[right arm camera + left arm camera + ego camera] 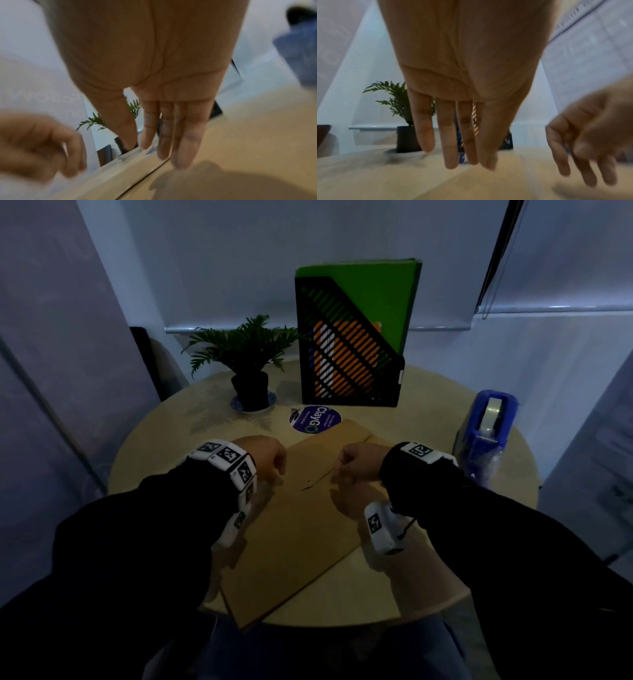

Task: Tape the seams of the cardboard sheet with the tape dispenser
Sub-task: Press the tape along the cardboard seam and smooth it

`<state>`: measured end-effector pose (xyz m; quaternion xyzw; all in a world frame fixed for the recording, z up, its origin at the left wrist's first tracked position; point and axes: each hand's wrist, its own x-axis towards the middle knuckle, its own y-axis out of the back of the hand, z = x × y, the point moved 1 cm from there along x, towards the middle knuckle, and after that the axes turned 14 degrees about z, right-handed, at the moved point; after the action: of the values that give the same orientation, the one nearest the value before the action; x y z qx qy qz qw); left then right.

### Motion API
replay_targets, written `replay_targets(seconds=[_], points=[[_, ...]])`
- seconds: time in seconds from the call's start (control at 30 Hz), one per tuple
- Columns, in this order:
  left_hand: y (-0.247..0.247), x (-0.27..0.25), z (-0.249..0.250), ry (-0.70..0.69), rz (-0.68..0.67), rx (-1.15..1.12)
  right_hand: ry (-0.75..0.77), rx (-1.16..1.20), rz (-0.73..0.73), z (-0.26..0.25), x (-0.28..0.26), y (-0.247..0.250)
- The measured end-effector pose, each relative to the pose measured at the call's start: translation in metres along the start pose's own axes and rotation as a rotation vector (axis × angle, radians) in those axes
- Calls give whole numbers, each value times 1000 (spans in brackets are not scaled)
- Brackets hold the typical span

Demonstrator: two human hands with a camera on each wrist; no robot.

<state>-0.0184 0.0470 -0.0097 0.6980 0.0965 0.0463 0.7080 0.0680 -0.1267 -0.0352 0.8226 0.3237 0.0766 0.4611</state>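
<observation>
A brown cardboard sheet [301,529] lies flat on the round table [428,419], running from the near edge toward the middle, with a small hole near its fold. My left hand [270,460] and right hand [356,463] hang over its far part, a short gap between them. In the left wrist view my left hand [450,148] has straight fingers pointing down and holds nothing. My right hand [168,142] is the same, fingers straight over the cardboard [248,142]. Whether the fingertips touch the sheet is unclear. The blue tape dispenser [486,429] stands at the table's right edge, away from both hands.
A potted plant [246,361] on a saucer and a black file holder [346,347] with green and orange folders stand at the back. A round blue sticker [315,419] lies just beyond the cardboard. Walls close in on both sides.
</observation>
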Motion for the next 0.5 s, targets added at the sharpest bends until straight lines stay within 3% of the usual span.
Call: replay_targets(seconds=[0.17, 0.4, 0.5], points=[[23, 2, 19, -9, 161, -161, 37, -182, 319, 16, -18, 24], [26, 5, 73, -89, 277, -239, 165, 10, 861, 38, -51, 64], [20, 13, 103, -151, 351, -371, 183, 67, 1007, 52, -59, 82]])
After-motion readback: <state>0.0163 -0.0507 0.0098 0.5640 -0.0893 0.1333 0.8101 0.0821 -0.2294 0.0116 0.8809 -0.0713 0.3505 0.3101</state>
